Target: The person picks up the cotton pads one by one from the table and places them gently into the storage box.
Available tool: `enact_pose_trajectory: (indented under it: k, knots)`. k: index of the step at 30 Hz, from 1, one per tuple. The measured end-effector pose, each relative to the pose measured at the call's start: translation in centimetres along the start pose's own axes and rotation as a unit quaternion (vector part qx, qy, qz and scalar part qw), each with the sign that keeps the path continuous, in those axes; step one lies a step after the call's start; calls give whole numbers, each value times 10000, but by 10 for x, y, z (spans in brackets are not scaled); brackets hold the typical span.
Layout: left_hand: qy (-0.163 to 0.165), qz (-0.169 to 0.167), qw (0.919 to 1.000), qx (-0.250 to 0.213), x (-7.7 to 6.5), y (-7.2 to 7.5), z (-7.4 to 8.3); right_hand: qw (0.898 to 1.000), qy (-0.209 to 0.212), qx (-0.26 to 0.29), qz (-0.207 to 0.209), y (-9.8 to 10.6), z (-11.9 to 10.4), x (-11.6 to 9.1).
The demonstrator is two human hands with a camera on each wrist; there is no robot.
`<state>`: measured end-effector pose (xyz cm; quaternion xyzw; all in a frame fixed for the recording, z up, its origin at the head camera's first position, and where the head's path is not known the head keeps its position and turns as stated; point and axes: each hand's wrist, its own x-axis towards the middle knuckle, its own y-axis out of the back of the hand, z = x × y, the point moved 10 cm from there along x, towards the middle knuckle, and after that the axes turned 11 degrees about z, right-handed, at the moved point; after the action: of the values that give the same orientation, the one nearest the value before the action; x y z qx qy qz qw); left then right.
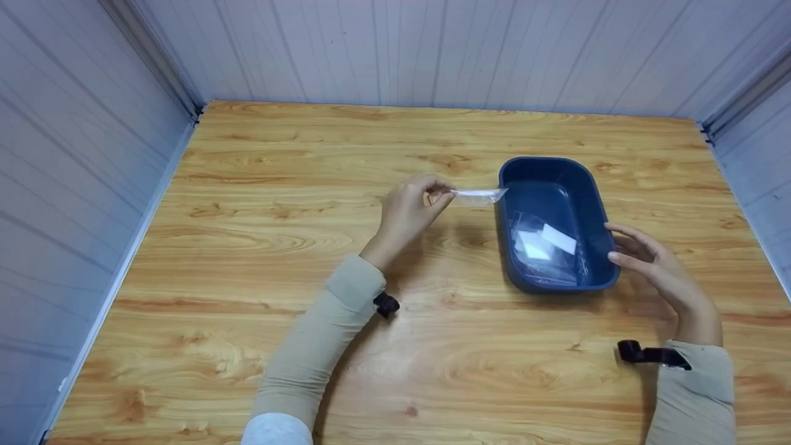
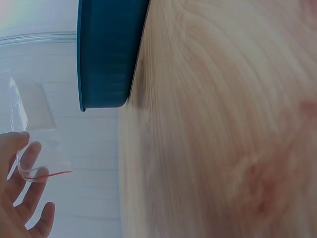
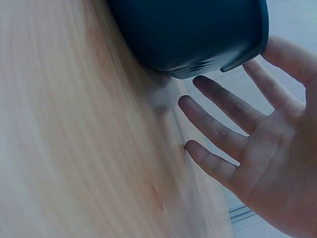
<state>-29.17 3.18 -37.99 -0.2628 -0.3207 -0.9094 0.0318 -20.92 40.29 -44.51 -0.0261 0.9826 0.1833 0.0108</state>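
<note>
My left hand (image 1: 408, 207) pinches a small clear zip bag (image 1: 479, 196) between thumb and fingers, just left of the blue bin's rim. In the left wrist view the zip bag (image 2: 42, 129) shows a white slip inside and a red zip line near the fingers. The blue plastic bin (image 1: 590, 185) sits upright on the table. Inside it, toward the near end, lie clear bags (image 1: 528, 262) with white slips; how many overlap I cannot tell. My right hand (image 1: 655, 266) touches the bin's right rim with thumb and a fingertip, its other fingers (image 3: 213, 119) spread and fairly straight.
The wood-grain table (image 1: 278, 204) runs back to a pale panelled wall (image 1: 401, 49). Another panel (image 1: 62, 185) borders the left side, and one more stands on the right. Dark camera straps (image 1: 386, 305) hang at both wrists.
</note>
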Motion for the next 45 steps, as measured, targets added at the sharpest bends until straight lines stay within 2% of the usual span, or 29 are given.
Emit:
enact_pose_trajectory:
  k: [9,22,39,45]
  knots:
    - [32,-1,10000,-5,0,-6,10,9996,0,-283,35,1,1,1]
    - [-192,55,9995,-251,2,-20,32,9999,50,146,-19,0,-2,1]
    - [-415,-257,9977,-481,6,-44,66,9999,-57,-122,40,1,2,2]
    - [-389,-360,9967,-610,6,-53,73,9998,-94,-185,44,1,3,2]
